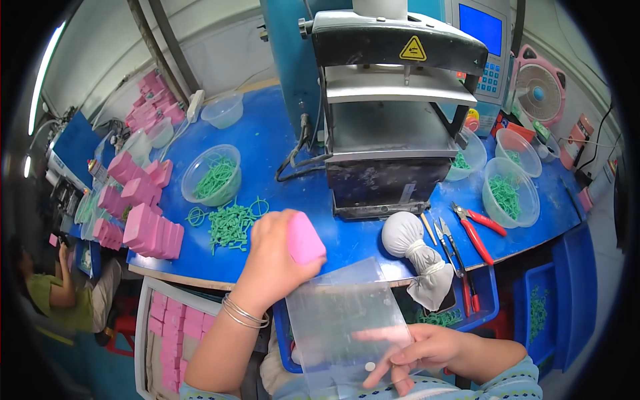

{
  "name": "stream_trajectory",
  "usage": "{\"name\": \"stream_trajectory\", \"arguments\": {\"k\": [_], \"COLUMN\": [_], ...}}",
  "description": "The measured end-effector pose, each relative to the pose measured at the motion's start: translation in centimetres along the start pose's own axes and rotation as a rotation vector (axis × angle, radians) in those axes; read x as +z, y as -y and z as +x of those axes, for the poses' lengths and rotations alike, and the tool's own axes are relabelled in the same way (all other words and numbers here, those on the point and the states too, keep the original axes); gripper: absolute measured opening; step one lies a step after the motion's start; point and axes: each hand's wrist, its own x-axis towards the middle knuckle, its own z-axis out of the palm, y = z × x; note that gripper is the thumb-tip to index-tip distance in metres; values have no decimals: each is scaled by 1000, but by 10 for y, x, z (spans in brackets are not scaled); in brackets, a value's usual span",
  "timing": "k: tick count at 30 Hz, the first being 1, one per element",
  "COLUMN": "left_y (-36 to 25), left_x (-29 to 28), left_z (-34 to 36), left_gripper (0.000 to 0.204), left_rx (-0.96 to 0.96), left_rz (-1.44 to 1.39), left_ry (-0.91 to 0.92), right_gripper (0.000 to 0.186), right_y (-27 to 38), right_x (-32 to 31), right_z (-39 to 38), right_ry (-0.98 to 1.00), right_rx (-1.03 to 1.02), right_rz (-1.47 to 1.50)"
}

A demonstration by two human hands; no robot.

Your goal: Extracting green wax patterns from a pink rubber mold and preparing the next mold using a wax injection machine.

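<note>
My left hand (270,250) holds a pink block (307,240) near the counter's (207,267) front edge. I can't tell if my right hand (430,345) grips the clear sheet (333,310).

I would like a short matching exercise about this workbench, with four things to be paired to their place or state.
Things:
1. pink block
2. white cloth bundle
3. fan
4. black-and-silver machine

Descriptions:
A. at the rear right
B. bears a yellow warning triangle
C. in the left hand
D. round at one end, gathered at its neck

Pairs: 1-C, 2-D, 3-A, 4-B.
</note>
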Motion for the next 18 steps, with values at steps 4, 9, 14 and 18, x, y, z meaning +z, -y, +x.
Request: {"name": "stream_trajectory", "arguments": {"k": [4, 9, 14, 18], "left_y": [-26, -54, -52, -41], "left_x": [-7, -23, -18, -13], "left_z": [-21, -53, -61, -62], "left_gripper": [74, 50, 33, 37], "left_rx": [148, 502, 563, 658], "left_rz": [-255, 65, -47, 23], "left_ry": [-175, -124, -235, -251], "right_gripper": [61, 57, 36, 30], "right_y": [0, -9, -16, -28], "right_x": [-31, -38, -45, -53], "right_z": [6, 13, 13, 15], "right_ry": [109, 58, 31, 24], "right_rx": [102, -11, -99, -248], "right_rz": [-68, -554, -764, -863]}}
